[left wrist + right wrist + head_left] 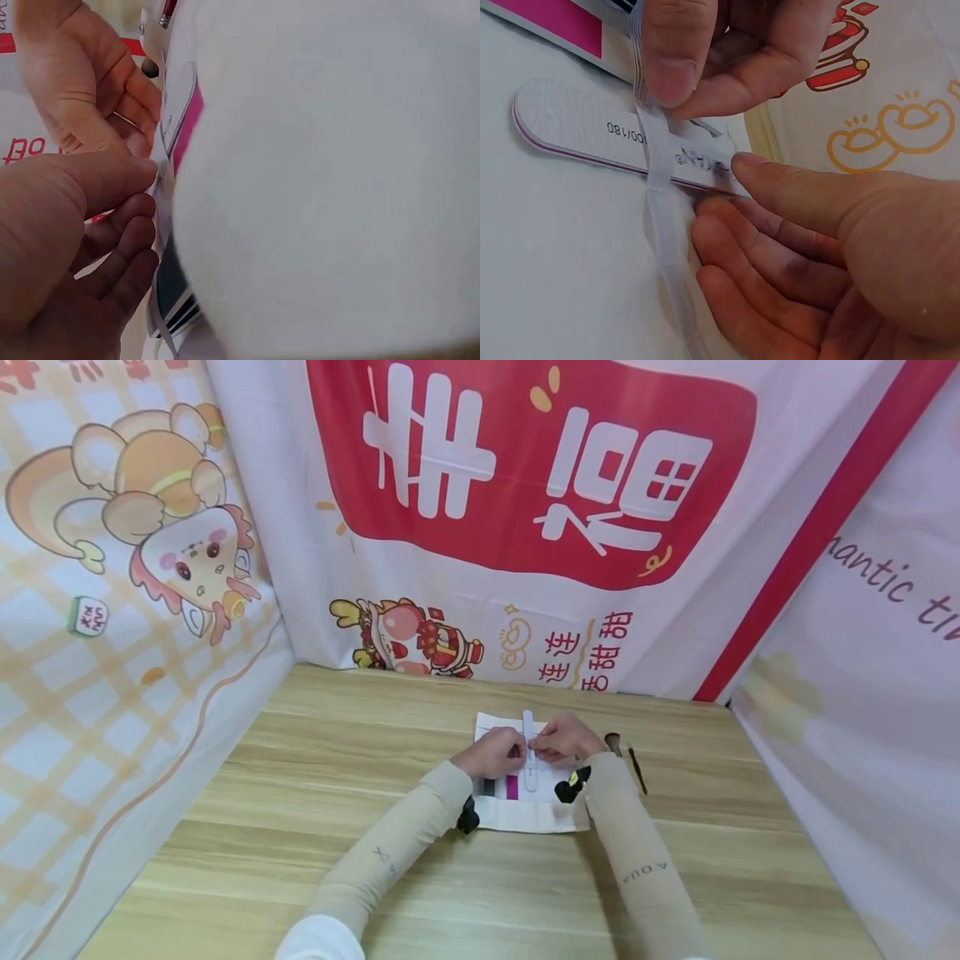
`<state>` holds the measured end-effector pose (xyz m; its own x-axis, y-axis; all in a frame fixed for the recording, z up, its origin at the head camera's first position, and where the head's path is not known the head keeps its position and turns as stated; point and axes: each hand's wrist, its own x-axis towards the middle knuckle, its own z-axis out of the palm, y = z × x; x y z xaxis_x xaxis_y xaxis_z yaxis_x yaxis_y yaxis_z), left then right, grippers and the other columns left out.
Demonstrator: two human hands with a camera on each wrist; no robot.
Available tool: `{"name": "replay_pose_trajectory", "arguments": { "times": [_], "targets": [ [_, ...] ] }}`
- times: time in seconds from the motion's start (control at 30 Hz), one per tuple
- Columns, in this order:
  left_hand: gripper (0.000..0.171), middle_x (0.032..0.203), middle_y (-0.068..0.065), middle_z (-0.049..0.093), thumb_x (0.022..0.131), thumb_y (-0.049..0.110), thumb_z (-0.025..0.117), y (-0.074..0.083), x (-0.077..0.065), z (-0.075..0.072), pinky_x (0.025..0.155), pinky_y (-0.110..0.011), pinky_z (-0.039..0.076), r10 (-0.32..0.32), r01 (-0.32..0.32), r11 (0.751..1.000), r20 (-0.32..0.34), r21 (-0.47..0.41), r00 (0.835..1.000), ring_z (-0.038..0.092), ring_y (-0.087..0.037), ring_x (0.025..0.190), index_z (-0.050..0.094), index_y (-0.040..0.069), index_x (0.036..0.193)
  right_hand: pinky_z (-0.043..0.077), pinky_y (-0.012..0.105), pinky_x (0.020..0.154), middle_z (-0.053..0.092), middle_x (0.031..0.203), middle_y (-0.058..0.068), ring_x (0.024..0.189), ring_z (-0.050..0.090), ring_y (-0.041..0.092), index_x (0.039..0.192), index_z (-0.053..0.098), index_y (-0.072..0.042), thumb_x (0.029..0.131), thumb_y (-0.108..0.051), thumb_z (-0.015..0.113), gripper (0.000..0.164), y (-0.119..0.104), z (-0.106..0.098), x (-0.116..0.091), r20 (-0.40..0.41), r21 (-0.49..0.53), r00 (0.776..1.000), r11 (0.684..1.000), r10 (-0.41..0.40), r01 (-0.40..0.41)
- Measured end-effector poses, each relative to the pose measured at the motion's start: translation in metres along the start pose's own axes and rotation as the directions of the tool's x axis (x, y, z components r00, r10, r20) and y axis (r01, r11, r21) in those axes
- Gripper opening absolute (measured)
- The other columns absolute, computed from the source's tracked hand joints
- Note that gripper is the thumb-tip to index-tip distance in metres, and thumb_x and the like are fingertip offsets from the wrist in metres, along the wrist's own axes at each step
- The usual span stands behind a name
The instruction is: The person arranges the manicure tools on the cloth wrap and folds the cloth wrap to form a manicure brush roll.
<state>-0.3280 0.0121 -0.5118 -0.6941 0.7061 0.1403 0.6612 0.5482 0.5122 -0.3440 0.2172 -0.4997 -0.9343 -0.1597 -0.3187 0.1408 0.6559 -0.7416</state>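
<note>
While the two hands met over a white cloth (pixel 528 817) near the back of the table (pixel 360 877), a pale file (pixel 531 772) lay there with its length pointing away from the person. A narrow, ribbed strap (pixel 658 142) crossed over it at an angle, hiding part of the dark print; "/180" read upside down in the right wrist view. The left hand (pixel 498 753) had its thumb pressed down on the strap beside the file, its fingers curled in so that they pinched the band. Across from it, the right hand (pixel 567 739) had the file between thumb and fingertips — thumb on the upper face, bent fingers at the lower edge — with hardly any gap between them. How firm either grip was, I could not tell. Left of the file, on the cloth, sat a pink piece (pixel 512 787) and, just beyond it, a dark piece (pixel 489 787), which showed pale stripes in the left wrist view. On the bare wood to the right lay a brush (pixel 613 743) and a thin dark stick (pixel 637 770), close together. Cream sleeves (pixel 405 827) covered both forearms, and a curtain (pixel 420 556) with a red patch hung behind the table.
</note>
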Motion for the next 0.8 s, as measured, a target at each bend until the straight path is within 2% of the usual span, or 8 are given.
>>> {"name": "replay_pose_trajectory", "arguments": {
  "times": [0.07, 0.17, 0.3, 0.37, 0.47, 0.57, 0.7, 0.8],
  "targets": [
    [0.012, 0.076, 0.001, 0.062, 0.093, 0.001, 0.07, 0.002, -0.002, -0.002, 0.077, -0.026, 0.046, -0.001, 0.001, 1.0, 0.005, 0.01, 1.0, 0.054, -0.012, 0.077, 0.072, 0.007, 0.083, 0.057, 0.026, 0.067, 0.078, 0.086, 0.007, 0.075, 0.068, 0.014, 0.097, 0.081, -0.003, 0.096, -0.019, 0.077, 0.017, -0.004, -0.004, 0.0, 0.001, -0.067, 1.0, 0.997, -0.022, 0.022],
    [0.011, 0.078, 0.0, 0.065, 0.092, 0.001, 0.072, 0.008, -0.006, -0.006, 0.078, -0.027, 0.048, 0.009, -0.01, 0.999, 0.044, 0.04, 0.999, 0.056, -0.012, 0.078, 0.073, 0.008, 0.083, 0.052, 0.025, 0.069, 0.077, 0.088, 0.007, 0.078, 0.065, 0.014, 0.096, 0.079, -0.003, 0.094, -0.019, 0.08, 0.016, -0.01, -0.011, 0.001, -0.032, -0.184, 0.992, 0.976, -0.125, 0.117],
    [0.009, 0.082, 0.002, 0.069, 0.093, 0.005, 0.074, 0.017, -0.015, -0.008, 0.08, -0.025, 0.05, 0.022, -0.032, 0.997, 0.143, 0.066, 0.99, 0.059, -0.01, 0.08, 0.076, 0.01, 0.086, 0.057, 0.035, 0.083, 0.078, 0.1, 0.014, 0.091, 0.07, 0.022, 0.1, 0.074, 0.0, 0.093, -0.016, 0.08, 0.018, -0.017, -0.019, 0.008, -0.055, -0.291, 0.953, 0.918, -0.298, 0.27],
    [0.008, 0.084, 0.003, 0.07, 0.094, 0.007, 0.074, 0.021, -0.019, -0.008, 0.081, -0.024, 0.051, 0.038, -0.053, 0.996, 0.188, 0.075, 0.981, 0.06, -0.008, 0.081, 0.078, 0.011, 0.089, 0.057, 0.044, 0.093, 0.076, 0.109, 0.02, 0.1, 0.07, 0.03, 0.105, 0.07, 0.004, 0.094, -0.013, 0.079, 0.023, -0.017, -0.021, 0.014, -0.046, -0.309, 0.942, 0.901, -0.333, 0.304],
    [0.006, 0.087, 0.004, 0.072, 0.096, 0.009, 0.074, 0.027, -0.025, -0.005, 0.082, -0.022, 0.051, 0.058, -0.082, 0.992, 0.237, 0.092, 0.97, 0.061, -0.007, 0.082, 0.079, 0.012, 0.092, 0.053, 0.052, 0.107, 0.071, 0.128, 0.026, 0.12, 0.067, 0.038, 0.126, 0.066, 0.007, 0.094, -0.013, 0.079, 0.04, -0.013, -0.023, 0.021, -0.032, -0.327, 0.94, 0.892, -0.339, 0.311],
    [0.006, 0.089, 0.005, 0.071, 0.096, 0.009, 0.074, 0.03, -0.03, -0.001, 0.082, -0.021, 0.051, 0.07, -0.101, 0.989, 0.255, 0.11, 0.965, 0.06, -0.005, 0.083, 0.079, 0.012, 0.094, 0.043, 0.056, 0.118, 0.06, 0.148, 0.025, 0.138, 0.058, 0.041, 0.148, 0.055, 0.002, 0.093, -0.015, 0.08, 0.063, -0.006, -0.021, 0.026, -0.021, -0.294, 0.95, 0.91, -0.312, 0.292],
    [0.007, 0.09, 0.005, 0.07, 0.096, 0.009, 0.074, 0.033, -0.035, 0.001, 0.082, -0.02, 0.051, 0.075, -0.106, 0.988, 0.25, 0.112, 0.965, 0.059, -0.005, 0.083, 0.08, 0.013, 0.094, 0.037, 0.059, 0.122, 0.056, 0.157, 0.016, 0.147, 0.051, 0.038, 0.154, 0.052, -0.008, 0.093, -0.02, 0.081, 0.068, 0.004, -0.016, 0.029, 0.012, -0.237, 0.955, 0.927, -0.295, 0.29],
    [0.008, 0.089, 0.004, 0.07, 0.095, 0.008, 0.074, 0.032, -0.037, 0.001, 0.082, -0.02, 0.051, 0.097, -0.126, 0.986, 0.24, 0.109, 0.966, 0.06, -0.006, 0.083, 0.08, 0.012, 0.094, 0.036, 0.06, 0.123, 0.055, 0.158, 0.011, 0.149, 0.049, 0.036, 0.154, 0.053, -0.013, 0.093, -0.024, 0.081, 0.068, 0.006, -0.011, 0.029, 0.032, -0.229, 0.951, 0.923, -0.309, 0.308]
  ]
}}
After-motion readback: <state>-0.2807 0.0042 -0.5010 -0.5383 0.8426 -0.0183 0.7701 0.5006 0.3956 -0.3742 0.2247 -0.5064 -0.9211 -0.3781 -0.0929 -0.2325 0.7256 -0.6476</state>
